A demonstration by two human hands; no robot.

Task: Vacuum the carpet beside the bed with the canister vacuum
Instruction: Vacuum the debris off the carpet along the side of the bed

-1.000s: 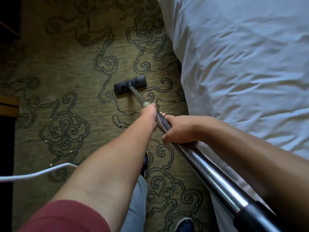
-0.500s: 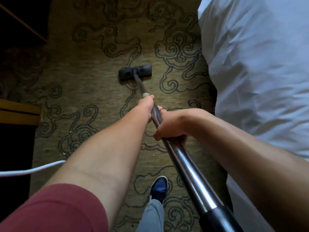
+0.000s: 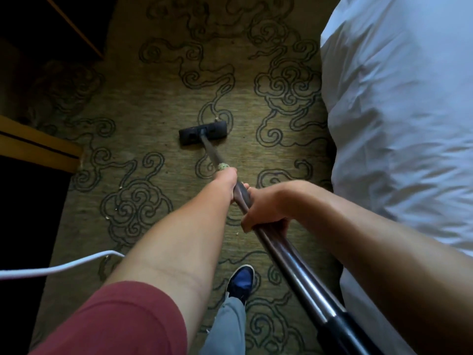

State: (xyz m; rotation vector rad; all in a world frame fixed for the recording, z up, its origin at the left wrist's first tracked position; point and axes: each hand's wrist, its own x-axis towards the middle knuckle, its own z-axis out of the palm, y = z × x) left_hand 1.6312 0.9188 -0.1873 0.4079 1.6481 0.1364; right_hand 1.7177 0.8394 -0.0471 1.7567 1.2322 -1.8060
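Note:
A long metal vacuum wand [image 3: 286,262] runs from the lower right up to a dark floor head [image 3: 203,133], which lies flat on the olive carpet [image 3: 158,119] patterned with dark swirls. My left hand [image 3: 226,179] grips the wand farther down its length, near a pale band. Just behind it my right hand [image 3: 265,210] curls round the wand. The bed [image 3: 399,119], covered in white linen, fills the right side. The canister itself is out of sight.
A white cord [image 3: 58,269] trails in from the left edge across the carpet. Wooden furniture [image 3: 38,147] with a dark gap below stands at the left. My foot in a blue shoe [image 3: 242,280] stands on the carpet beneath my arms. Small pale crumbs dot the carpet.
The floor head has been pushed forward along the carpet and away from the bed. One foot has stepped forward, and the view has shifted so the bed sits farther right.

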